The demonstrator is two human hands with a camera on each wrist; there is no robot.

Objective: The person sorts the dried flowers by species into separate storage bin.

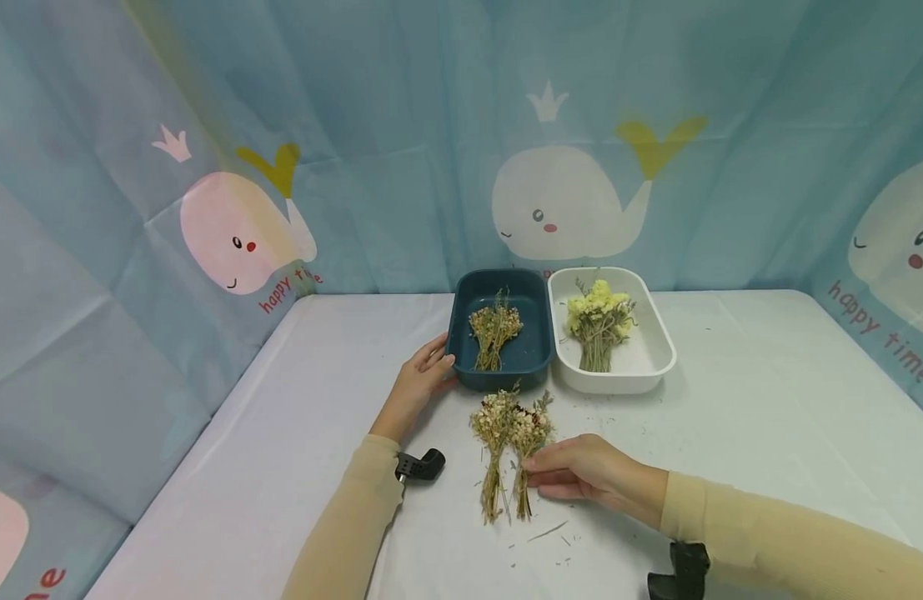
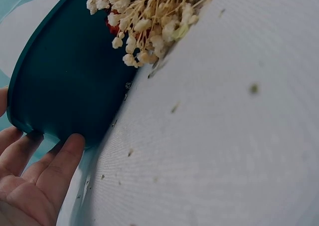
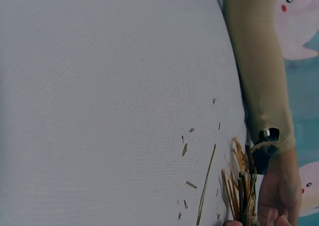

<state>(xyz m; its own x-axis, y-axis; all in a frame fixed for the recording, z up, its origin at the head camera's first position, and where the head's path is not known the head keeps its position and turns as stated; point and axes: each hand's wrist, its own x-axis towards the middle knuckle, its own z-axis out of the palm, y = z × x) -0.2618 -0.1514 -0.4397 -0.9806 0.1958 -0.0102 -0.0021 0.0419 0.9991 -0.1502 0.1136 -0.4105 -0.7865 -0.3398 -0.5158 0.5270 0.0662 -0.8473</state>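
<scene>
My left hand (image 1: 418,385) touches the left wall of a dark blue tray (image 1: 534,337) near its front corner, its fingers fairly straight against the side. Inside that tray lies a small bunch of dried flowers (image 1: 495,327). Two bunches with cream blossoms lie side by side in front of it, a left bunch (image 1: 494,417) and a right bunch (image 1: 531,427). My right hand (image 1: 596,477) pinches the right bunch by its stems. In the right wrist view the stem ends (image 3: 240,191) stand between its fingertips, most of that hand being out of frame.
A white tray (image 1: 656,350) adjoins the blue one on the right and holds a bunch of yellow flowers (image 1: 599,312). Stem scraps (image 1: 549,531) and crumbs are scattered over the white table (image 1: 769,433). Behind hangs a blue whale-print curtain (image 1: 423,150).
</scene>
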